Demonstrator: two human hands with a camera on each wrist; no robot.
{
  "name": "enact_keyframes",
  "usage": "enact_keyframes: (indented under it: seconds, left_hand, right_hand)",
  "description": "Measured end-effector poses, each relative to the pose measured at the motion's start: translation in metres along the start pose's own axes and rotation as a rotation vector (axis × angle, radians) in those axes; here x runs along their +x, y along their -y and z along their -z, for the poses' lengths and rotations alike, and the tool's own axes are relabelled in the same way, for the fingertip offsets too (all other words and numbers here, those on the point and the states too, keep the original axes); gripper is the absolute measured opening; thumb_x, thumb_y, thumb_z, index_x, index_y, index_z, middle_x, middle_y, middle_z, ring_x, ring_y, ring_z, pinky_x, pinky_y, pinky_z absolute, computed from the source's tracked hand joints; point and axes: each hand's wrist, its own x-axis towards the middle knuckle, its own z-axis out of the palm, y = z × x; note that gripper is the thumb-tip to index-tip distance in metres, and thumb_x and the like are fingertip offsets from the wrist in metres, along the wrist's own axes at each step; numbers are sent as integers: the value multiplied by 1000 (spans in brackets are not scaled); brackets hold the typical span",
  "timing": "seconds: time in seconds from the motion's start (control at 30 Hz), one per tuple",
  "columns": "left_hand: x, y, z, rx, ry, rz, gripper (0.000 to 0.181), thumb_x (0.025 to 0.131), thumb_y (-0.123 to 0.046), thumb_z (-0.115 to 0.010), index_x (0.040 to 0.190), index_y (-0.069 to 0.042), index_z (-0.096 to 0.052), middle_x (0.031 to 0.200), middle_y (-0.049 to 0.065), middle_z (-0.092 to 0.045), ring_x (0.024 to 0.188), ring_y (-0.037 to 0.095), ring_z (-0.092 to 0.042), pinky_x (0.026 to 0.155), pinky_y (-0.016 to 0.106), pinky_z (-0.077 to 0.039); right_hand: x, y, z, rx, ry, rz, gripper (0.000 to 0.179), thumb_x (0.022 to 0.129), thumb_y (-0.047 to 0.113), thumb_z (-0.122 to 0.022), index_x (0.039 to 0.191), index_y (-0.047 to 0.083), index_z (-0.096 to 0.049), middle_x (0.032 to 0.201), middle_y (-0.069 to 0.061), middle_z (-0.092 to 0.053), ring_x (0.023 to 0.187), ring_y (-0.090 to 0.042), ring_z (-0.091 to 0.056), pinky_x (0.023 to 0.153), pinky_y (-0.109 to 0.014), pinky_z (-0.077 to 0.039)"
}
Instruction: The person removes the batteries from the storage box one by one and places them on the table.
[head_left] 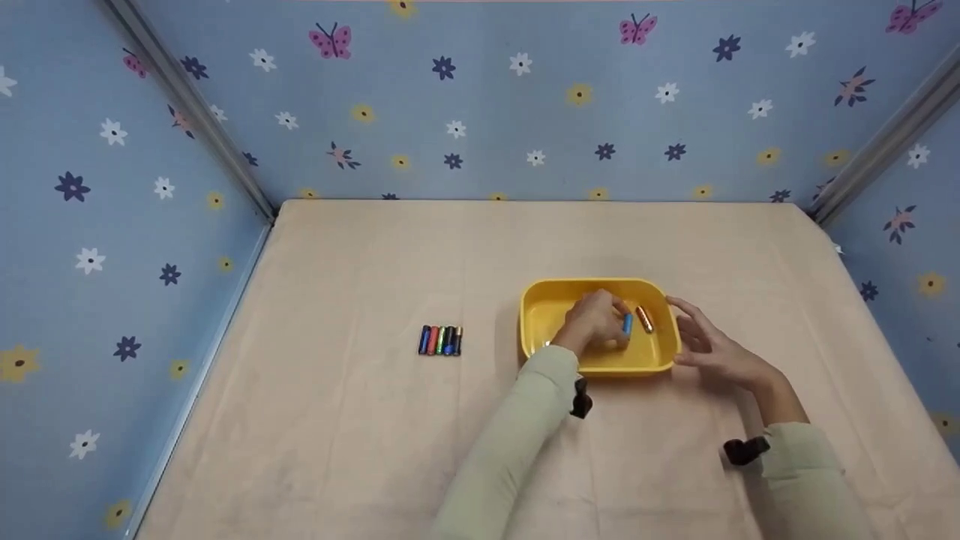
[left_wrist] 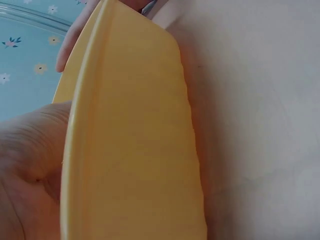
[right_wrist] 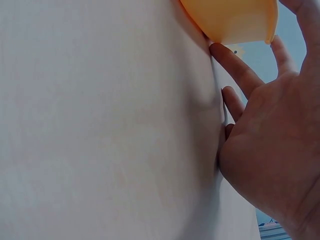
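Note:
In the head view my left hand (head_left: pixel 598 319) reaches over the near side into a yellow plastic tub (head_left: pixel 540 300). Its thumb and forefinger bracket a blue battery (head_left: pixel 628 324) at the two ends, over the tub's floor. A copper-coloured battery (head_left: pixel 644 319) lies inside, just right of that hand. My right hand (head_left: pixel 716 352) spans the tub's right end, fingers spread and fingertips right at the wall. The right wrist view shows this hand (right_wrist: pixel 275 115) with its palm off the wall. In the left wrist view, the tub's wall (left_wrist: pixel 135 125) hides the left fingers.
Left of the tub, several batteries (head_left: pixel 440 340) of different colours lie side by side in a row on the beige tablecloth (head_left: pixel 360 420). Blue flowered panels (head_left: pixel 487 97) stand behind the table and at both sides. Each sleeve carries a black wrist camera (head_left: pixel 580 399).

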Motion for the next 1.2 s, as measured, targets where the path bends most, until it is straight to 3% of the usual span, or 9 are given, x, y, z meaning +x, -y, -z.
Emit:
enact_keyframes:
  seconds: [0.23,0.4,0.57,0.83,0.97,1.2]
  left_hand:
    - [-4,1,12,36,-30,-71,42,89,-14,-96,128,-20,-84,103,-5,-84,91,10,-71,87,29,-54]
    - [-7,7,17,16,-42,-95,44,91,-13,-94,133,-17,-81,103,-4,-83,86,8,-66,80,24,-51]
    - [-10,18,23,2,-22,-110,48,89,-11,-95,135,-14,-80,99,-3,-82,87,10,-66,85,26,-54]
    - [5,40,28,78,2,-163,44,88,-23,-95,130,-23,-83,96,-12,-81,91,5,-70,82,22,-57]
    - [-5,40,39,47,22,-188,46,88,-22,-96,131,-18,-82,99,-10,-81,91,6,-69,82,20,-54]
    - [-24,42,54,-4,-7,-241,48,91,-15,-93,136,-9,-79,106,-2,-81,93,7,-64,91,21,-53]
  right_hand:
    - [0,-1,-1,5,-6,-6,99,110,20,-73,182,34,-7,187,-32,-14,173,-63,-7,129,-89,-10]
    - [-1,0,-3,3,-14,-12,100,109,22,-74,182,34,-7,188,-30,-13,173,-62,-6,129,-89,-10]
    - [-1,-1,-5,5,-4,6,100,108,19,-74,182,32,-8,187,-30,-14,173,-61,-7,130,-87,-11]
    - [-2,-1,-3,20,-4,30,99,108,16,-72,182,29,-8,187,-32,-15,173,-61,-9,132,-85,-9]
    - [-2,1,-3,18,-7,21,99,108,18,-73,182,30,-9,187,-31,-15,173,-62,-8,130,-88,-9]
    - [-1,3,-3,3,-18,11,99,108,21,-74,182,31,-9,187,-30,-17,173,-61,-10,129,-89,-9]
